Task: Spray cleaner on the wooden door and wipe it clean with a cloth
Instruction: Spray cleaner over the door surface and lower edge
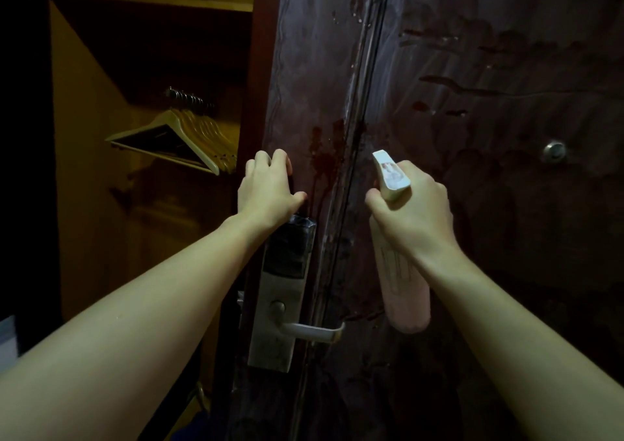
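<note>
Fingers of the left hand [266, 189] curl over the door's [489, 204] free edge, thumb pressed on the face just above the lock plate [278, 305]; they clamp the edge itself. At three o'clock from it, the right hand [413, 216] wraps the neck of a spray bottle [403, 292], fingers closed round it, a finger reaching toward the trigger side, though the trigger itself is hidden. Its white wedge-shaped nozzle head points at eleven o'clock toward the door, and the pale pink, smooth cylindrical body hangs down toward six o'clock below the wrist.

At six o'clock from the left hand, the lock plate is a tall, dull metal rectangle with a dark glossy panel on top, a small round knob, and a flat lever handle [315, 331] sticking out toward three o'clock.

Dark reddish-brown, the door has a vertical groove down its face, and wet droplets and streaks glisten on it, thickest toward twelve o'clock. A small round metal fitting [554, 151] sits at three o'clock from the bottle.

Farther off, at ten o'clock, an open wooden closet [101, 136] holds a row of pale wooden hangers [189, 140] on a rail.
</note>
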Motion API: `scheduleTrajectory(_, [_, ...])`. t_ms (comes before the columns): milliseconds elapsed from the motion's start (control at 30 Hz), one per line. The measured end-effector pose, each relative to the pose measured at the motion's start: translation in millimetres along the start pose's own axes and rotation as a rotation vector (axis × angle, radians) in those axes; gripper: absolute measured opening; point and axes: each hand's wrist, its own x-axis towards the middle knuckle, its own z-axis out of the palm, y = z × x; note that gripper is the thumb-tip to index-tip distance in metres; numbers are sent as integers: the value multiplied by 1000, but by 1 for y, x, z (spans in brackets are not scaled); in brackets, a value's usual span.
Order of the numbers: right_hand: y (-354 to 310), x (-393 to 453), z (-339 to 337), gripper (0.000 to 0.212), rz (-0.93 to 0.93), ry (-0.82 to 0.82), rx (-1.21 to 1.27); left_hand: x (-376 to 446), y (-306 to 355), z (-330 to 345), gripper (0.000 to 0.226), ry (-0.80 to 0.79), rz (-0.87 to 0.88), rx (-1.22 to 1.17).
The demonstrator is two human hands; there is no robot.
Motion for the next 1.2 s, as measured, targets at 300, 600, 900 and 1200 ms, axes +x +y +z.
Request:
scheduleTrajectory(300, [9, 2, 3, 13, 32, -7, -4, 8, -2, 8, 54, 42, 62, 114])
scheduleTrajectory(600, [11, 5, 9, 16, 54, -11, -38, 20, -6, 13, 56, -16, 40, 84])
scheduleTrajectory(900, [19, 11, 14, 20, 64, -13, -101, 30, -10, 22, 55, -45, 27, 85])
scheduleTrajectory(1200, [25, 16, 20, 21, 82, -1, -130, 35, -11, 34, 55, -87, 19, 91])
